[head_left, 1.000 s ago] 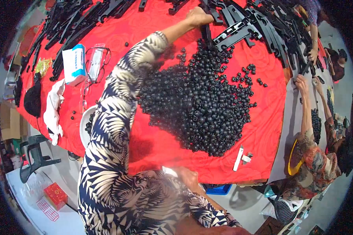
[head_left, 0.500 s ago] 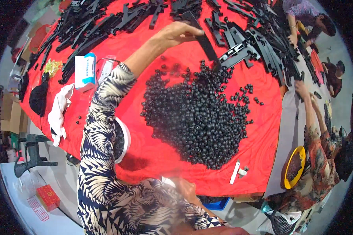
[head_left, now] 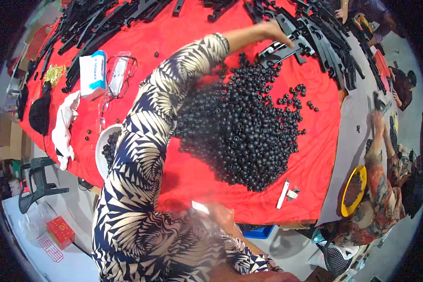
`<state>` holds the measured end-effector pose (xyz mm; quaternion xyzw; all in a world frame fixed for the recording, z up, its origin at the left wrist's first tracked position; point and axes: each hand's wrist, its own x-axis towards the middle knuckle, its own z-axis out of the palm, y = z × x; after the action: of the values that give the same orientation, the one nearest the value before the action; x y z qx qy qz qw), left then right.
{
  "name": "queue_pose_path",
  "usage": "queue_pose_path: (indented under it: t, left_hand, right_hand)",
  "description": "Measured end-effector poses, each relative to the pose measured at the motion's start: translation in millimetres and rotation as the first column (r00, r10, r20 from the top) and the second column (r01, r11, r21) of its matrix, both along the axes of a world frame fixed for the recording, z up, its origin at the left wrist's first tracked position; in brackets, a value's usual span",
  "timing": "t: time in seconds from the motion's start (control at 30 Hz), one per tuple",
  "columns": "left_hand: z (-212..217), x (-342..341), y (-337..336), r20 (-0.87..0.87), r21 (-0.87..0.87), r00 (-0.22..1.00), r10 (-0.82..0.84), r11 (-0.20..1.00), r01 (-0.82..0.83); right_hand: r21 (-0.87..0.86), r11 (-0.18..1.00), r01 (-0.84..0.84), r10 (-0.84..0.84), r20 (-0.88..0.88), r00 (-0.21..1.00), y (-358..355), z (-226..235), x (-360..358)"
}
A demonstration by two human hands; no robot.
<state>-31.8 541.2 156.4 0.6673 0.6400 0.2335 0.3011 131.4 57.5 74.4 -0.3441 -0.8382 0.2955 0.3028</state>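
The left hand (head_left: 273, 32) is stretched far across the bench (head_left: 183, 183), which is covered in red cloth, and its fingers are curled down onto a black plastic bracket (head_left: 286, 49) at the far edge of the bead pile (head_left: 242, 127); whether they have closed round the bracket or only rest on it cannot be told. The patterned sleeve (head_left: 145, 136) runs from the near edge up over the left side of the pile.

The right hand (head_left: 218, 217) is low at the near edge of the bench, blurred, and seems to pinch a small white piece (head_left: 200, 207); the grip itself is too smeared to make out.

The pile of black beads fills the middle of the bench, with stray beads scattered to its right. More black brackets (head_left: 333, 51) lie heaped along the far and far-right side. Left of the sleeve sits a white bowl (head_left: 100, 150) holding beads, and farther left a white cloth (head_left: 63, 127), a blue-and-white box (head_left: 92, 73) and a clear packet (head_left: 117, 75). A small white part (head_left: 285, 192) lies near the pile's near right edge.

At the right, another person's hand (head_left: 377, 117) rests on a grey surface, near a yellow bowl (head_left: 347, 207).
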Motion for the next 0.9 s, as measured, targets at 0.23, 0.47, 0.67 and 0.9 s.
queue_pose_path:
  t: [0.23, 0.47, 0.67, 0.9]
  left_hand:
    - [-26.3, 59.3, -28.2, -0.284, 0.109, 0.951, 0.122, 0.99, -0.095]
    - [-24.8, 52.2, -34.5, -0.072, 0.232, 0.978, 0.196, 0.957, -0.175]
    - [-29.1, -3.2, -59.5, 0.623, 0.242, 0.783, -0.007, 0.953, -0.184]
    - [0.3, 3.3, -141.4, 0.775, 0.616, 0.413, -0.478, 0.716, -0.328]
  right_hand:
    - [0.012, 1.0, -0.028, 0.027, 0.019, 0.999, -8.0, -17.8, 11.3]
    - [-0.034, 0.999, -0.018, 0.017, -0.018, 1.0, -0.3, -2.0, 7.7]
    - [-0.012, 0.999, -0.037, 0.036, -0.049, 0.998, -2.0, -8.3, 7.6]
    - [-0.027, 1.0, 0.009, -0.01, -0.029, 1.0, 0.8, 2.3, 5.7]
